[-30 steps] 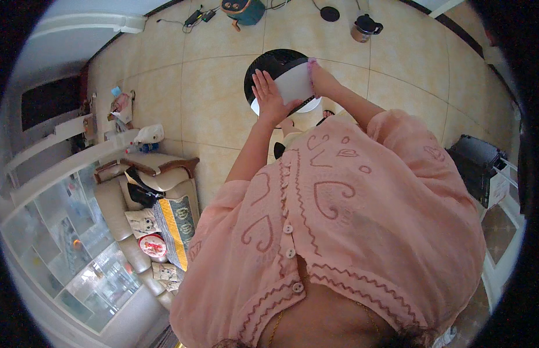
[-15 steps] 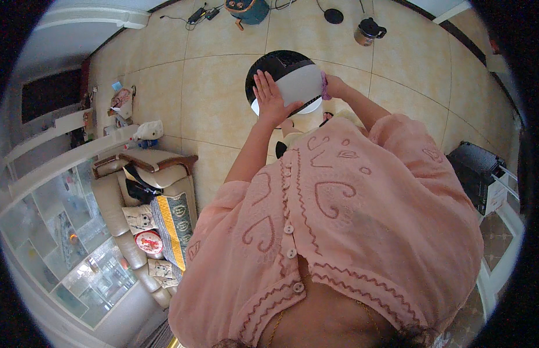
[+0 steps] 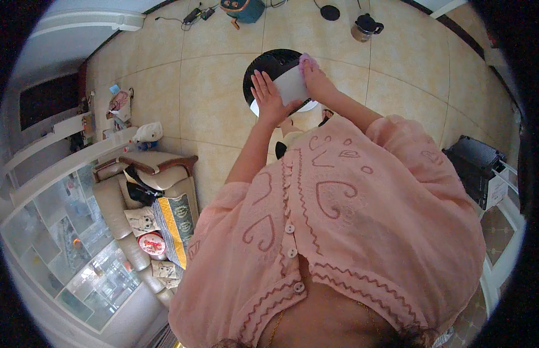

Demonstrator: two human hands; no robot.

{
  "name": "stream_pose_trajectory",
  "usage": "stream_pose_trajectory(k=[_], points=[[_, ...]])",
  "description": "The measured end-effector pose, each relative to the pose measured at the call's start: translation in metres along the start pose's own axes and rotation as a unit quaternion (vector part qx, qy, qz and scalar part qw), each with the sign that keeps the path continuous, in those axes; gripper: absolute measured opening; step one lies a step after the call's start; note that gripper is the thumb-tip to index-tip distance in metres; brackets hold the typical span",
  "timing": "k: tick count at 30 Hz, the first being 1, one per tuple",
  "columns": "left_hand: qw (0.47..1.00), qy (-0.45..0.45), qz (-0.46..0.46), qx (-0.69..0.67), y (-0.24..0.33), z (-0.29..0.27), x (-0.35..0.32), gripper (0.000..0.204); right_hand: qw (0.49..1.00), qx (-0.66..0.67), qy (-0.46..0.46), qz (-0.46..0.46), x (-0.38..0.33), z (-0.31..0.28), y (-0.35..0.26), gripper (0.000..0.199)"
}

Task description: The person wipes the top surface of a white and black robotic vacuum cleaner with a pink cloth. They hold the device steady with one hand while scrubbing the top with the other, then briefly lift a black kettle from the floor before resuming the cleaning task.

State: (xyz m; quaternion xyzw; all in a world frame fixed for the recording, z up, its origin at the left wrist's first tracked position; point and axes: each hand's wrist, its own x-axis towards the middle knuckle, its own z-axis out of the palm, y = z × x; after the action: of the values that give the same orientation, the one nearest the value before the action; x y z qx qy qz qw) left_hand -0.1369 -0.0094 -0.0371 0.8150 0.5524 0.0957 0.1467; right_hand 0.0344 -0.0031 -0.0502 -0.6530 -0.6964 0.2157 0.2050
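In front of me is a rounded appliance with a glossy black top, a pale grey panel and a white lower part. My left hand lies flat across its black left side with fingers spread, the thumb reaching toward the pale panel. My right hand is closed on a crumpled purple cloth, which presses against the appliance's upper right edge. The lower part of the appliance is partly hidden behind my hands, and its exact kind cannot be made out.
On the tiled floor ahead stand a teal appliance, a round black disc and a jug with a black lid. Black adapters lie nearby. A beige sofa is at left, a black box at right.
My right hand has moved with the purple cloth from the appliance's right side up and left onto its upper edge. The left hand stays spread on the black side.
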Motion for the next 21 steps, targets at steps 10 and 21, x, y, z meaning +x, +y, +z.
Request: stream_pose_trajectory(k=[10,21], points=[[1.0,-0.01,0.0,-0.01,-0.001,-0.004,0.001,0.124,0.972,-0.004,-0.224,0.074,0.016,0.016,0.053,0.065],[1.0,0.007,-0.002,0.005,0.001,0.004,0.003,0.125,0.98,-0.024,0.036,-0.194,0.0,0.003,0.008,0.068]])
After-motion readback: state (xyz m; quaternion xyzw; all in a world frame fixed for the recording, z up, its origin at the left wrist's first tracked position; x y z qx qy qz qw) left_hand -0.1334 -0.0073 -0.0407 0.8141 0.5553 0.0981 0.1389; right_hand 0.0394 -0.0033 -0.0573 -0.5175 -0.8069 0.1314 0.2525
